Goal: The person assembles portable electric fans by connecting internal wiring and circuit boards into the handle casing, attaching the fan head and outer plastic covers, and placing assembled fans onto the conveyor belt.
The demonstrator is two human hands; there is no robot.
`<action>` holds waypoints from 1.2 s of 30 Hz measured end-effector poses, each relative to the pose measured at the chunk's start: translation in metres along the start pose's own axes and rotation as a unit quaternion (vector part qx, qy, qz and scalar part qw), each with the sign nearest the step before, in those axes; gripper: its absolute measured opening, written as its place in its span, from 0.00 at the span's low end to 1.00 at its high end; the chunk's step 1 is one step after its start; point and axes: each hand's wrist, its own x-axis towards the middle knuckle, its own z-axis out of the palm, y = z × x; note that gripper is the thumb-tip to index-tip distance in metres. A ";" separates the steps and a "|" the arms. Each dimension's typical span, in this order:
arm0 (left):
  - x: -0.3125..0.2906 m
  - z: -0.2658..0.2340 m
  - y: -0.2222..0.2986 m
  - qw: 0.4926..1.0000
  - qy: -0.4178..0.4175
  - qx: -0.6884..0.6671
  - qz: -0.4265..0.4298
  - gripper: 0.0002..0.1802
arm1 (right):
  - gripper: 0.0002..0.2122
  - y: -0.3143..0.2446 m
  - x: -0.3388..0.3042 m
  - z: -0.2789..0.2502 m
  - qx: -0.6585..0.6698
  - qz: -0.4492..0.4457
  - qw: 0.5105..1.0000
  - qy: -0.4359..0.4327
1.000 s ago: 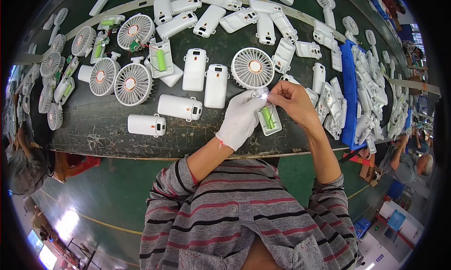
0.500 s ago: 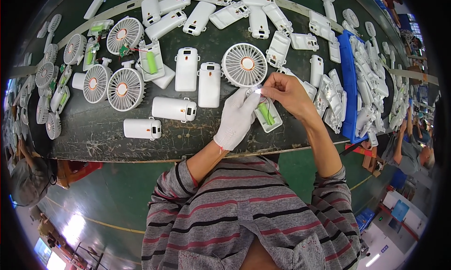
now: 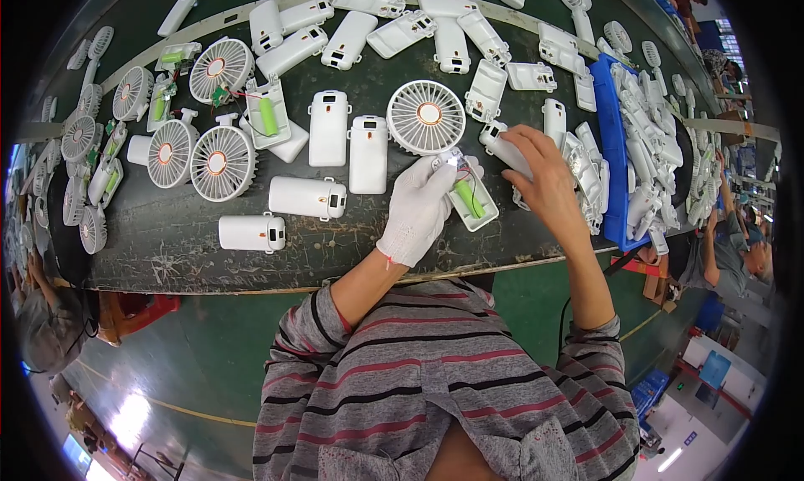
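Note:
My left hand (image 3: 419, 205), in a white glove, is closed on the neck of a white handheld fan (image 3: 427, 118) with a round grille and orange-ringed centre. Below its neck lies the opened handle half (image 3: 481, 217), holding a green battery cell (image 3: 469, 198) with thin red and dark wires. A small bright spot shows at the left thumb tip. My bare right hand (image 3: 543, 178) is to the right of the fan, its fingers and thumb around a white handle shell (image 3: 504, 149). The far end of that shell sticks out past the fingers.
Several white handle shells (image 3: 327, 129) lie across the dark worktable (image 3: 184, 259). Other fans (image 3: 223, 159), some with green cells and circuit boards exposed, are at the left. A blue bin (image 3: 618, 159) heaped with white parts stands at the right. People sit at both sides.
My right hand has left the fan's neck and wires, moving right and onto the white shell. My left hand keeps its hold on the fan. The view has shifted slightly.

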 end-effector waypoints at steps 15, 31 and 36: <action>0.005 -0.002 -0.002 0.999 -0.007 -0.052 -0.006 0.13 | 0.24 -0.037 -0.002 -0.016 0.071 0.125 0.990 0.005; 0.004 0.006 0.001 0.994 0.028 -0.103 -0.001 0.18 | 0.23 -0.072 -0.011 -0.007 0.032 0.080 0.996 0.024; 0.004 0.005 0.000 0.995 0.025 -0.100 0.016 0.20 | 0.23 -0.087 -0.008 0.003 0.001 0.049 0.999 0.022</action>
